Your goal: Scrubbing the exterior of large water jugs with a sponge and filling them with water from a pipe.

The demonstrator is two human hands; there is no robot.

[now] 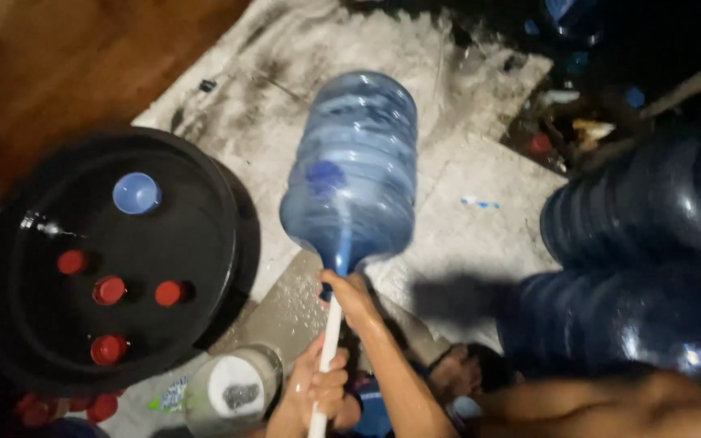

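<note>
Lower centre of the frame: the right hand [353, 296], wet, is closed at the top of a bare forearm extended up from the lower right. The left hand [320, 388] is clenched below it, fingers wrapped, near the bottom edge.

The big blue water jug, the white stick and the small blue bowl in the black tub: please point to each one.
big blue water jug [354, 162], head view, middle of its ribbed body.
white stick [328, 341], head view, bare shaft between the two hands.
small blue bowl [135, 193], head view, centre of the bowl.
</note>
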